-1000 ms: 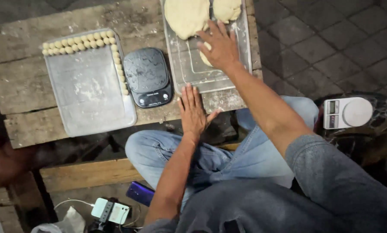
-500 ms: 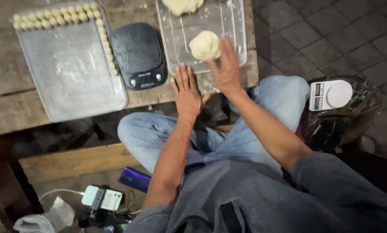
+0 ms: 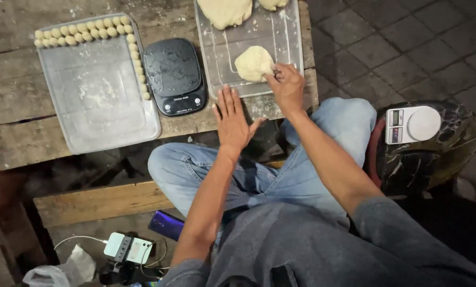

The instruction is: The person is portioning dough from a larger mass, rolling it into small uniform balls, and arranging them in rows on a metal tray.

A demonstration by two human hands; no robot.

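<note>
Currently, the right hand point(image 3: 287, 85) pinched the edge of a dough lump point(image 3: 254, 63) lying on the near end of a floured metal tray point(image 3: 288, 40) on the wooden desk point(image 3: 15, 101). The left hand point(image 3: 232, 119) lay flat, fingers spread, on the desk just below the tray and held nothing. A black scale point(image 3: 175, 75) sat between this tray and a second tray point(image 3: 97, 101) lined with small dough balls point(image 3: 84, 29).

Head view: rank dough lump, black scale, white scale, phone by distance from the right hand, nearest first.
From the right hand:
1. Dough lump, touching its fingers, on the metal tray.
2. Black scale, to its left on the table.
3. White scale, to its right, off the table.
4. Purple phone, lowest, by the knee.
</note>
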